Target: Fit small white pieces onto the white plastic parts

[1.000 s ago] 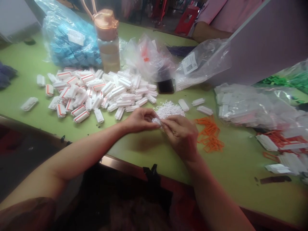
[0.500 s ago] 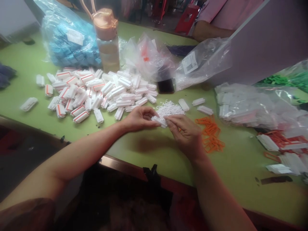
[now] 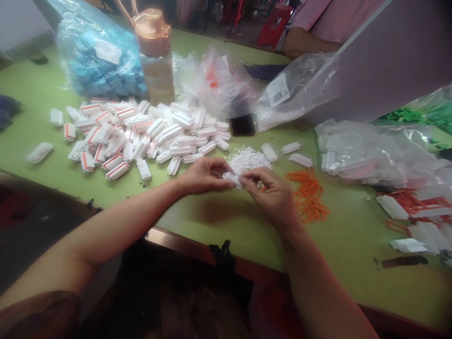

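Observation:
My left hand (image 3: 208,175) grips a small white plastic block (image 3: 232,179) between thumb and fingers, just above the green table (image 3: 197,212). At the right end of that block, the thumb and forefinger of my right hand (image 3: 270,190) are pinched together and touch it. Whatever lies between those right fingertips is too small or hidden to make out. Right behind both hands is a heap of tiny white pieces (image 3: 247,159). Orange plastic frames (image 3: 308,195) lie loose beside my right hand.
Many white blocks (image 3: 141,136), some orange-striped, are piled at left. Behind them stand a bottle (image 3: 155,61) and a blue-filled bag (image 3: 102,61). A phone (image 3: 243,125) and clear bags (image 3: 293,89) lie farther back. Bagged white parts (image 3: 370,150) sit right. A person's arm (image 3: 307,42) shows across the table.
My right fingertips have shifted slightly left and in against the end of the white block. My left hand holds the block almost in the same place. The view has shifted a little.

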{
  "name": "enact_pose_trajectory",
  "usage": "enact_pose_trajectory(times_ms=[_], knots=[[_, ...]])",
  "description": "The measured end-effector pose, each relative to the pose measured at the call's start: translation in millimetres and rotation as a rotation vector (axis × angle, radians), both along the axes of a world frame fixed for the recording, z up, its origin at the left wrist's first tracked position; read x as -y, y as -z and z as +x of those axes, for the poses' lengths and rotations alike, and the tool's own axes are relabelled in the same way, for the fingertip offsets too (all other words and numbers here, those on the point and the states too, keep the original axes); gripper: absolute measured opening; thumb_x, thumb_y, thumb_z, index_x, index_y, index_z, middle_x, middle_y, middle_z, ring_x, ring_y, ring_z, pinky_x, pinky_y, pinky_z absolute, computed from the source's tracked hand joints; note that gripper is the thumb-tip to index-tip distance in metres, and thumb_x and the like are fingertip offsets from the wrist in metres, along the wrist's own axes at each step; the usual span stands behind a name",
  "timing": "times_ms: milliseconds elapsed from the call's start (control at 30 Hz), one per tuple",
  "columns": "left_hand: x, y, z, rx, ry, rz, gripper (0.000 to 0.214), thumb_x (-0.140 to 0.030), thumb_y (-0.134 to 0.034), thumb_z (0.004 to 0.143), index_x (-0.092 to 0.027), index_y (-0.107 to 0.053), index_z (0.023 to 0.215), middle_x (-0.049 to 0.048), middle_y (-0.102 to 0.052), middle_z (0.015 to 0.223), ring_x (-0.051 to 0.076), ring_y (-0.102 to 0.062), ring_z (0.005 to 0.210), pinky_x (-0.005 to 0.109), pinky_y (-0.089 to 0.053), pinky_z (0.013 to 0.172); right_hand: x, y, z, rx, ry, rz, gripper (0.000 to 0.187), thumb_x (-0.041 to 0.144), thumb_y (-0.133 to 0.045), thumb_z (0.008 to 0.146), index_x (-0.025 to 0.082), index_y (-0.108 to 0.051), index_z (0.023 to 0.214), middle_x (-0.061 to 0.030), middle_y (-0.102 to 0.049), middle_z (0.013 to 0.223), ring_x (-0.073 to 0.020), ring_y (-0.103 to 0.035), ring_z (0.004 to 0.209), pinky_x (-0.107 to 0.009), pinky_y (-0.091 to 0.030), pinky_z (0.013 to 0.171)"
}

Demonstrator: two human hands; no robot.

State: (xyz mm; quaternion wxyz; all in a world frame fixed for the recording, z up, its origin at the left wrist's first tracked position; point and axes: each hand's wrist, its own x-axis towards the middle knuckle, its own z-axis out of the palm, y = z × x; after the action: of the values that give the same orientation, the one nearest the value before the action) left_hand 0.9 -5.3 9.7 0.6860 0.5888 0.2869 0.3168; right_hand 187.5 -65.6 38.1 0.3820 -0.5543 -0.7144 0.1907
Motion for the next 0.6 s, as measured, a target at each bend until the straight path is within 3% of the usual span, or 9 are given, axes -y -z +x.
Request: enact_pose_trajectory(times_ms=[167,333,400,600], knots=[[-1.9,2.8,-0.5,0.015,-0.024,-0.033,0.040,-0.032,-0.083,0.061,-0.010,-0.063,0.088,-0.0016,-0.061,0.067,0.004,-0.055,0.057,0.016,-0.042,0.051,-2.8,-2.5,15.4,-0.012,0.112,-0.051,0.012,0.034,-0.060,0.085,0.023,-0.065,0.081,-0.0013,-0.068,0.080,-0.0159,-0.060,0.070,-0.029,-0.046,0.063],[-8.9,4.5,-4.3,0.092,-0.138,-0.041,0.040,-0.030,-0.084,0.059,-0.012,-0.064,0.089,-0.0003,-0.065,0.070,0.006,-0.061,0.062,0.017,-0.048,0.058,-5.7,-2.2,34.1,0.309,-0.031,-0.193,0.014,0.033,-0.060,0.083,0.024,-0.068,0.075,-0.0011,-0.071,0.077,-0.0172,-0.061,0.068,-0.030,-0.040,0.060],[-11.5,4.1,-5.4,0.128,-0.173,-0.052,0.039,-0.028,-0.084,0.059,-0.012,-0.064,0.088,0.0011,-0.068,0.074,0.008,-0.063,0.065,0.019,-0.051,0.062,-5.4,-0.7,37.0,0.424,-0.024,-0.226,0.013,0.030,-0.059,0.084,0.025,-0.069,0.077,-0.0009,-0.072,0.082,-0.0184,-0.062,0.074,-0.031,-0.039,0.064],[-12.5,4.4,-3.6,0.135,-0.238,-0.092,0.038,-0.028,-0.085,0.058,-0.012,-0.064,0.086,-0.0002,-0.067,0.069,0.008,-0.063,0.061,0.019,-0.050,0.059,-4.4,5.5,31.9,0.509,0.040,-0.068,0.018,0.032,-0.055,0.088,0.024,-0.071,0.087,-0.0026,-0.072,0.093,-0.0199,-0.063,0.089,-0.033,-0.034,0.071]])
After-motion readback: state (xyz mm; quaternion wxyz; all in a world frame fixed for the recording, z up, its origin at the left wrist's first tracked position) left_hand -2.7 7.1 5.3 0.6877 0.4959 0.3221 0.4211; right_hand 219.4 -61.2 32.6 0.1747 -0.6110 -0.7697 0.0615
